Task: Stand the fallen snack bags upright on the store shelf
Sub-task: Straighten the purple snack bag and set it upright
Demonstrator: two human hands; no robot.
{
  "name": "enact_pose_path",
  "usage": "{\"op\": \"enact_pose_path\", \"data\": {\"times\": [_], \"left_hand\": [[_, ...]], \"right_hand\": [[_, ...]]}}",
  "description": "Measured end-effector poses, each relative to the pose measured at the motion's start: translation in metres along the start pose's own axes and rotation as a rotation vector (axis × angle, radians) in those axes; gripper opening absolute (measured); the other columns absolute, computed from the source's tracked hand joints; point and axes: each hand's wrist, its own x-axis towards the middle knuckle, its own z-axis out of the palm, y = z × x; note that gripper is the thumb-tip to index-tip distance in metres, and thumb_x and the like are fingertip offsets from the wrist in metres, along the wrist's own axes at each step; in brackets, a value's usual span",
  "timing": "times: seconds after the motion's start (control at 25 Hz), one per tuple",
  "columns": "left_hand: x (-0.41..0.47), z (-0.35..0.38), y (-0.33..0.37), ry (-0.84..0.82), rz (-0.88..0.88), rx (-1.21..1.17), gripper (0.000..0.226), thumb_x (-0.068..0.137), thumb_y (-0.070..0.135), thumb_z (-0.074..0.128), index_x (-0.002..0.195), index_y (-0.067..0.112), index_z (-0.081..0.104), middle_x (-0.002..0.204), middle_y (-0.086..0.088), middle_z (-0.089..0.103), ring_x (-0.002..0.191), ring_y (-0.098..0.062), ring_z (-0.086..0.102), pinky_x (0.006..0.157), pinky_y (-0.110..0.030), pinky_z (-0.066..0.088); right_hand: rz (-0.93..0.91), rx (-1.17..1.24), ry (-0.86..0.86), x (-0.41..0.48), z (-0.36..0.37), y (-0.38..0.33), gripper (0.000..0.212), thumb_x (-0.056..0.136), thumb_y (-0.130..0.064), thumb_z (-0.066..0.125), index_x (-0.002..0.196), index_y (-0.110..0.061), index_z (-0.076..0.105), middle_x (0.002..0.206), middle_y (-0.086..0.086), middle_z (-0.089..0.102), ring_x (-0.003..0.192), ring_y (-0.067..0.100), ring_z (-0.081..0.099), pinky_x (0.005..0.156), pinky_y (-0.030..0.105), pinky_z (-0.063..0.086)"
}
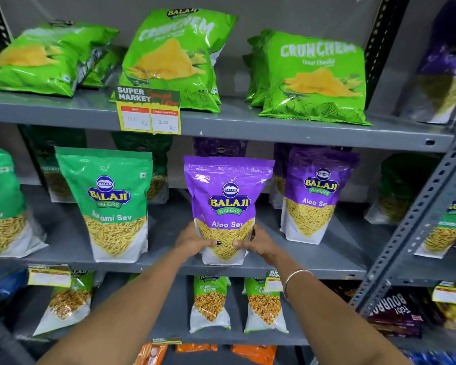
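A purple Aloo Sev bag point(228, 196) stands upright at the front of the middle grey shelf point(169, 262). My left hand point(194, 241) grips its lower left side and my right hand point(258, 242) grips its lower right side, thumbs across the clear window. A second purple Aloo Sev bag point(315, 193) stands upright to its right. A green Ratlami Sev bag point(111, 204) stands upright to its left. On the top shelf, green Crunchem chip bags point(34, 59) at the left lie flat on their backs.
Two other Crunchem bags point(174, 56) point(313, 77) lean upright on the top shelf behind a yellow price tag point(149, 111). More bags stand deeper on the middle shelf. Chana bags point(211, 302) fill the lower shelf. A perforated grey upright point(416, 222) bounds the right side.
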Motion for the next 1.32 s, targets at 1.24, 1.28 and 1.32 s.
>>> {"op": "enact_pose_path", "data": {"times": [1.24,1.28,1.32], "left_hand": [[0.031,0.237,0.103,0.019,-0.059,-0.159,0.061,0.05,0.012,0.085,0.097,0.014,0.047,0.117,-0.015,0.063,0.103,-0.023,0.059,0.094,-0.04,0.05],[0.028,0.236,0.097,0.006,-0.07,-0.129,0.07,0.043,0.022,0.085,0.101,0.014,0.047,0.119,-0.014,0.064,0.107,-0.026,0.06,0.099,-0.044,0.048],[0.031,0.236,0.088,-0.011,-0.075,-0.107,0.08,0.036,0.032,0.085,0.104,0.014,0.047,0.121,-0.014,0.064,0.11,-0.027,0.061,0.1,-0.047,0.047]], "right_hand": [[0.032,0.063,0.116,0.014,-0.253,0.074,0.054,0.062,0.004,0.079,0.107,-0.005,0.05,0.117,0.014,0.061,0.097,0.022,0.06,0.086,0.032,0.054],[0.029,0.039,0.103,0.008,-0.254,0.074,0.06,0.06,0.002,0.081,0.112,0.002,0.051,0.12,0.015,0.061,0.1,0.024,0.059,0.089,0.035,0.053],[0.017,0.024,0.087,0.002,-0.254,0.073,0.066,0.058,-0.002,0.082,0.115,0.005,0.051,0.121,0.017,0.061,0.1,0.024,0.06,0.088,0.033,0.054]]}}
